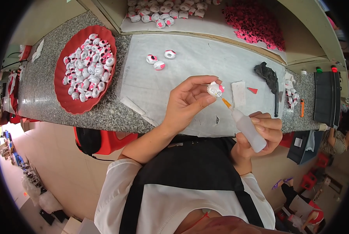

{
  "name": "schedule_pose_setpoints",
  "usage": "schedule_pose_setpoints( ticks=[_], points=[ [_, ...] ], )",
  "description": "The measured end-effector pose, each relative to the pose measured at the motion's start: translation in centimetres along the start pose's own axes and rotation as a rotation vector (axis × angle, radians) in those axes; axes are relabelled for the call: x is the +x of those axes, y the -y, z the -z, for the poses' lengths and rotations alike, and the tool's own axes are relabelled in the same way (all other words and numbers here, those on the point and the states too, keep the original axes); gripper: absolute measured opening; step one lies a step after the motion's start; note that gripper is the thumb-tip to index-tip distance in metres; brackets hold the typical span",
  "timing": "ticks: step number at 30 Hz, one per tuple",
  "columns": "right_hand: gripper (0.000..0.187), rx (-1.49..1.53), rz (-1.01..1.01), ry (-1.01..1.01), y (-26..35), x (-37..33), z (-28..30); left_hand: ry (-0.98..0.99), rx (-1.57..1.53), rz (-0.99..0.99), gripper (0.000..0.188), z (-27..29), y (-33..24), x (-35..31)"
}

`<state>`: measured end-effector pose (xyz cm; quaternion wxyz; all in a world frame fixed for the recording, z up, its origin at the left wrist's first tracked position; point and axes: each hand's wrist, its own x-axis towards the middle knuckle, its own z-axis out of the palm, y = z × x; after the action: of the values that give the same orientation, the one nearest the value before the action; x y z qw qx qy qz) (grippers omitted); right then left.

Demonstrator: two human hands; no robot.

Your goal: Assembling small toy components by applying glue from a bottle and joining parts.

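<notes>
I watch the left hand (185, 102) pinch a white-and-pink piece (214, 89). The right hand (269, 132) grasps a translucent bottle (247, 128).

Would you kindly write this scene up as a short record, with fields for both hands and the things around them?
Left hand: holds a small white-and-pink piece in its fingers
Right hand: grips a whitish squeeze bottle, its orange nozzle aimed at that piece
White sheet: under three loose pieces and crumpled black material
Left side: red bowl heaped with similar pieces
Shelf: white pieces, pink heap
</notes>
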<state>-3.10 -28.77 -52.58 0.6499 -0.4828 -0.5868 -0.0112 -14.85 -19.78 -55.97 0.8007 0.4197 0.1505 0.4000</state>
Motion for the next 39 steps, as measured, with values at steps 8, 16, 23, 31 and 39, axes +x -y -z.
schedule_pose_setpoints(
  ticks=[8,16,23,31,39],
  points=[
    [0.044,0.057,-0.020,0.075,0.0,0.1,0.3,0.017,0.173,-0.139,0.032,0.1,0.6,-0.1],
    [0.037,0.014,-0.020,0.035,0.1,0.0,-0.3,-0.005,0.323,-0.243,0.032,0.2,0.6,0.0],
    [0.042,-0.002,-0.037,0.047,0.2,0.2,0.5,0.007,0.330,-0.239,0.031,0.1,0.7,0.1],
    [0.028,0.084,-0.391,-0.001,-3.1,3.1,2.9,-0.117,0.055,-0.157,0.032,0.2,0.0,0.3],
    [0.024,-0.288,-0.674,0.309,-15.8,8.1,1.6,-0.151,-0.015,-0.159,0.031,0.4,0.0,0.3]
  ],
)
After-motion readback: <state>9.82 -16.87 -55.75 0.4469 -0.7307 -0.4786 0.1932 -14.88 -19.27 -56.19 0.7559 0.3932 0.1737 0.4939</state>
